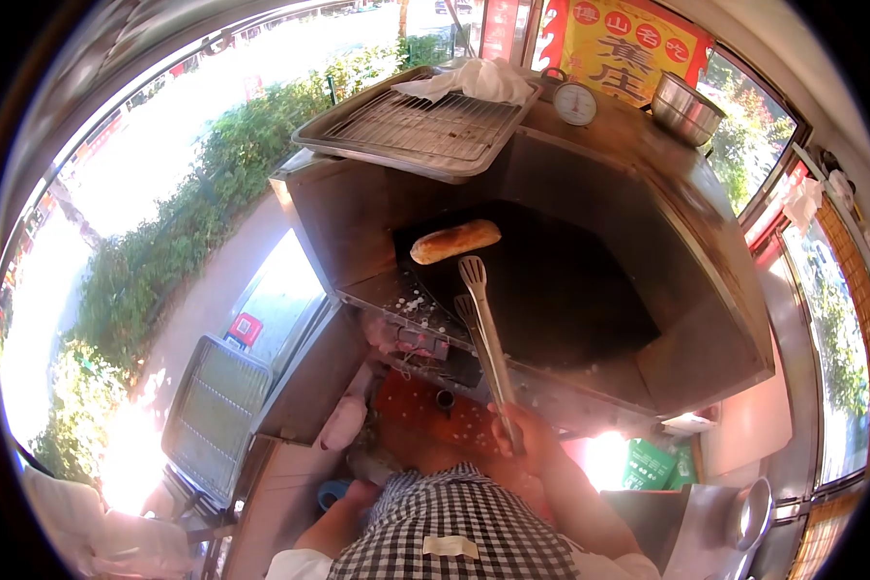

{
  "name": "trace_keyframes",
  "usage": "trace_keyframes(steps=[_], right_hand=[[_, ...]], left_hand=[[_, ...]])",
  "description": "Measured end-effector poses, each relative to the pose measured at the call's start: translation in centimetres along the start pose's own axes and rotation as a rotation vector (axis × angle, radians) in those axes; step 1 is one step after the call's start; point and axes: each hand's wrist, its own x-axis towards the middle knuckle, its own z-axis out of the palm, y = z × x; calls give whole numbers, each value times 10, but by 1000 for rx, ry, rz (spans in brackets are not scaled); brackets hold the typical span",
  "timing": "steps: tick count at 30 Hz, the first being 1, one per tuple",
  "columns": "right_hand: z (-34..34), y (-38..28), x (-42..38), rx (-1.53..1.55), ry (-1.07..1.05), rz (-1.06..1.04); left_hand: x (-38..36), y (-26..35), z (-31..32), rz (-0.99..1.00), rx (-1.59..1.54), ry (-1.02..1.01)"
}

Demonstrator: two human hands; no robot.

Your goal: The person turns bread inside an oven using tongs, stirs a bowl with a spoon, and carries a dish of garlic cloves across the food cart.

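Note:
My right hand (517, 435) grips the handle end of long metal tongs (483, 338). The tong tips reach over a vat of dark oil (561, 290) and sit slightly apart, just below a golden fried bread stick (454, 241) that floats near the vat's far left corner. The tips do not touch the bread. My left hand (360, 491) is low by my checkered apron (454, 522), next to something blue. Its fingers are mostly hidden.
A steel tray with a wire rack (425, 126) and a white cloth (474, 77) sits behind the vat. A dial timer (575, 101) and a metal bowl (686, 108) stand at the back right. Another wire rack (213, 416) lies lower left. A green container (652, 464) is lower right.

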Motion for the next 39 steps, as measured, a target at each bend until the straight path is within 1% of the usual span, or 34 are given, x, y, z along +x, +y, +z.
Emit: trace_keyframes(steps=[1,4,5,7,10,13,16,19,22,25,28,31,34,36,39], right_hand=[[2,0,3,3,-10,-2],[11,-5,12,-19,-22,9],[16,-7,14,-26,-6,14],[27,-12,17,-39,27,21],[27,-9,40,-41,-17,8],[34,-9,60,-42,-16,-11],[39,-10,80,-33,-4,2],[50,-15,91,-38,6,-27],[52,-15,104,2,-3,-32],[50,-12,107,20,15,-38],[38,-7,98,39,5,-53],[24,-3,73,50,13,-72],[4,2,43,110,106,-60],[-11,12,29,98,158,-95],[-14,15,13,60,190,-138]], left_hand=[[0,-1,0,-9,3,2],[25,-37,13,99,242,-59],[28,-44,17,70,224,-67],[16,-30,7,12,188,-82],[-6,-1,-10,-173,41,-97],[-9,-6,-10,-216,-76,-89],[-3,-17,-5,-243,-93,-79],[0,-26,-2,-277,-90,-70],[4,-37,-1,-238,-84,-74],[1,-38,-3,-321,-228,-77],[25,-68,11,-221,-155,-113],[32,-78,16,-215,-109,-129],[40,-88,15,435,661,-115],[42,-86,15,361,580,-148],[27,-54,-2,311,461,-172]])
